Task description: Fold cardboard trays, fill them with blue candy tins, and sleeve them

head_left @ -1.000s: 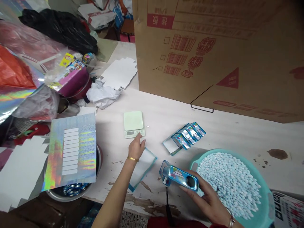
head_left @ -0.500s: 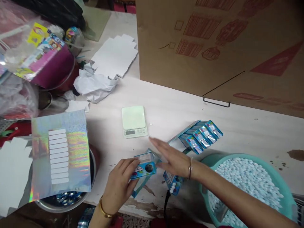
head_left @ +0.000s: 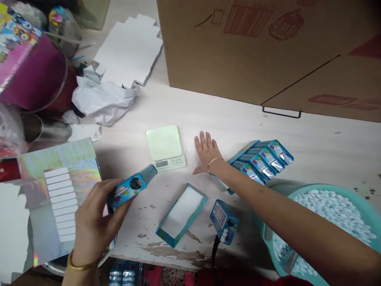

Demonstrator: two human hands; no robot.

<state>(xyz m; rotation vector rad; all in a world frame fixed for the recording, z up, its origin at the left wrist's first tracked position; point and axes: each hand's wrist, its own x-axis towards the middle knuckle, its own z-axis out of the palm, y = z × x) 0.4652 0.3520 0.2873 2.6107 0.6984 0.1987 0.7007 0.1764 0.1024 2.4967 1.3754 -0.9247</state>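
My left hand [head_left: 98, 216] grips a small blue candy box [head_left: 127, 190] with a round dark window; a clear grey piece sticks out of its far end. My right hand [head_left: 207, 153] rests palm down on the table, fingers spread, holding nothing. It is between a pale kitchen scale [head_left: 165, 149] and a display tray with several upright blue candy packs [head_left: 263, 165]; my wrist partly hides the tray's near end. In front lies an open blue cardboard tray [head_left: 181, 214] with a white inside, and beside it stands a blue box [head_left: 224, 222] with white sweets pictured on it.
A turquoise tub [head_left: 269, 254] of pale sweets [head_left: 330, 226] stands at right. A large cardboard box [head_left: 208, 67] blocks the back. On the left are flat white card blanks [head_left: 127, 51], crumpled paper [head_left: 104, 99] and a shiny sheet with white labels [head_left: 35, 206].
My left hand has moved left with the candy box, away from the open tray. My right hand has come down flat beside the scale, fingers spread. The view has shifted.
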